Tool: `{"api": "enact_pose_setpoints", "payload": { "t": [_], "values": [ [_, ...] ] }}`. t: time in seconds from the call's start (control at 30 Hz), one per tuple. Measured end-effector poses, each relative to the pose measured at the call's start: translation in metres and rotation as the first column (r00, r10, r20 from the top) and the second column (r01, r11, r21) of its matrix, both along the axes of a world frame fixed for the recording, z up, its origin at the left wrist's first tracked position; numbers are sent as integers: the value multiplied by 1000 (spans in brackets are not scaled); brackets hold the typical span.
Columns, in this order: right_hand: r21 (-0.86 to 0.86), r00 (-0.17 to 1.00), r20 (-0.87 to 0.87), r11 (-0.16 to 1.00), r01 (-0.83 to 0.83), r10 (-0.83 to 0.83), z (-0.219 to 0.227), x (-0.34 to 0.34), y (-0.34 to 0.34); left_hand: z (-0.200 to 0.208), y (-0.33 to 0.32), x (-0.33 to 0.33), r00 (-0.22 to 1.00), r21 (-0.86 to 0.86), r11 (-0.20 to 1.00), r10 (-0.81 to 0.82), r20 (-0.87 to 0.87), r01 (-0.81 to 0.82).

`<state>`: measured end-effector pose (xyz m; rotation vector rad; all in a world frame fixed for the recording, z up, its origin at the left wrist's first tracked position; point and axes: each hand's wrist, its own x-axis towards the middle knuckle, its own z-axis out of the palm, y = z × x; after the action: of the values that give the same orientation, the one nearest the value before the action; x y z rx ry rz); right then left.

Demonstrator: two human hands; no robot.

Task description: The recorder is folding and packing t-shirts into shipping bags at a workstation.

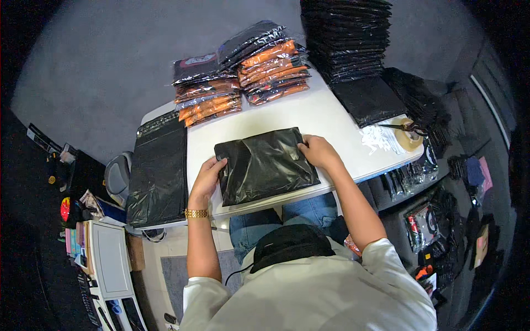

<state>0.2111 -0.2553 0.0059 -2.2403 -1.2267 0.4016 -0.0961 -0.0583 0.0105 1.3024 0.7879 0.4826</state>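
A black plastic mailer bag (265, 165), shiny and folded into a flat packet, lies at the near edge of the white table (320, 124). My left hand (208, 175) grips its left side, thumb on top and the other fingers partly hidden. On the opposite side, my right hand (317, 151) pinches the upper right edge. What the packet contains is hidden. Left of it, flat black mailer bags (157, 171) lie along the table's left end.
Clear-bagged folded garments (210, 91) stand in two piles at the back, orange and dark. At the back right rises a tall stack of black packets (348, 41). Scissors (406, 128), a tape roll (409, 140) and white paper slips (381, 138) lie at the right end.
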Motion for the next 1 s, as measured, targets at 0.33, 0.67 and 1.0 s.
{"api": "enact_pose_setpoints", "payload": {
  "t": [0.33, 0.67, 1.0],
  "values": [
    [404, 963, -270, 906, 127, -15, -12, 51, -5, 19, -25, 61, 926, -121, 991, 93, 365, -52],
    [521, 985, -120, 837, 166, -121, 80, 174, -34, 46, -29, 185, 923, -140, 987, -17, 384, 76],
    [316, 961, -3, 911, 264, -277, 79, 370, -97, 29, -82, 379, 892, -235, 913, -227, 391, 335]
  ]
}}
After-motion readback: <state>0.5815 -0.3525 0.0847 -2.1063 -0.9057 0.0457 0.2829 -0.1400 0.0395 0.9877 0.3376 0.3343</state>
